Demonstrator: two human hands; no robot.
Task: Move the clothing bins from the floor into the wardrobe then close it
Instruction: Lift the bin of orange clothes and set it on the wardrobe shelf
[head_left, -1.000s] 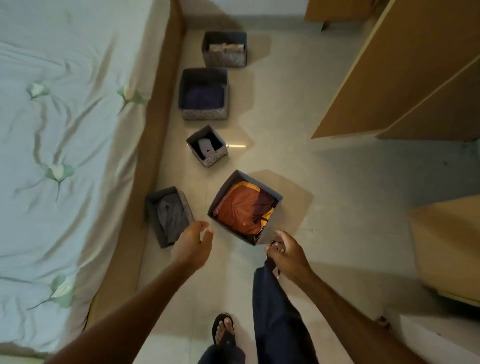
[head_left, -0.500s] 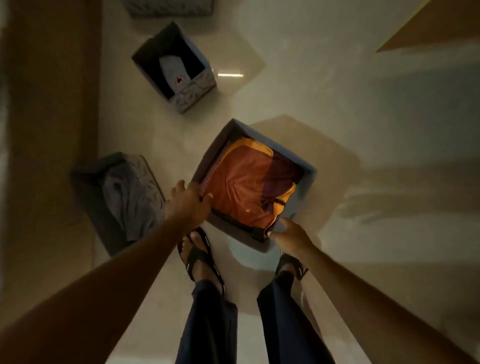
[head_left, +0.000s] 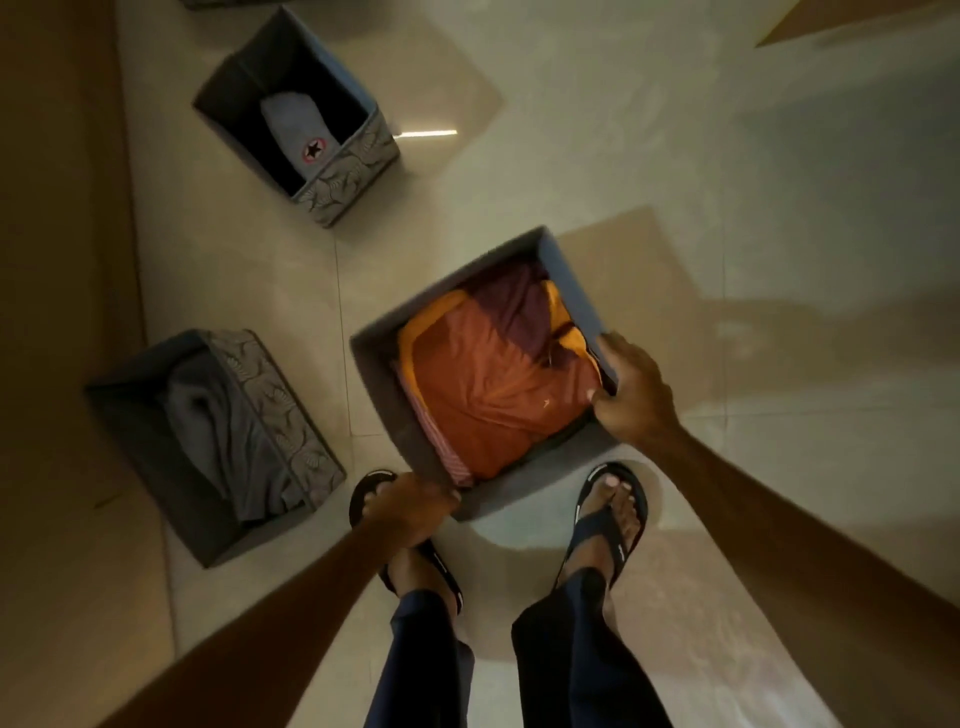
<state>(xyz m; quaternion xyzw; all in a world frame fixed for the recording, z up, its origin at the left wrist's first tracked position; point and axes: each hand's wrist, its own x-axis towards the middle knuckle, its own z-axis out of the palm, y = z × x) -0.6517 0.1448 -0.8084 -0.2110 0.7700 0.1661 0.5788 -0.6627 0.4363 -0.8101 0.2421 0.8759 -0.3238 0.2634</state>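
Note:
A grey fabric bin (head_left: 384, 384) holding folded orange and maroon clothes sits in the middle, tilted and slightly blurred, just in front of my feet. My left hand (head_left: 410, 506) grips its near left corner. My right hand (head_left: 631, 392) grips its right rim, thumb inside against the clothes. A second grey bin (head_left: 156, 462) with grey clothing lies on the floor to the left. A third patterned bin (head_left: 343, 182) with a grey item bearing a star badge stands further back. The wardrobe shows only as a wooden corner (head_left: 852, 21) at the top right.
The bed's wooden side (head_left: 57, 312) runs along the left edge. My feet in dark sandals (head_left: 610, 514) stand on the pale tiled floor (head_left: 675, 156), close under the held bin. The edge of another bin (head_left: 223, 4) peeks in at the top.
I have bent lower and both hands have closed on the bin of orange clothes. The bin has turned and shifted towards my feet; my right hand moved up its right rim.

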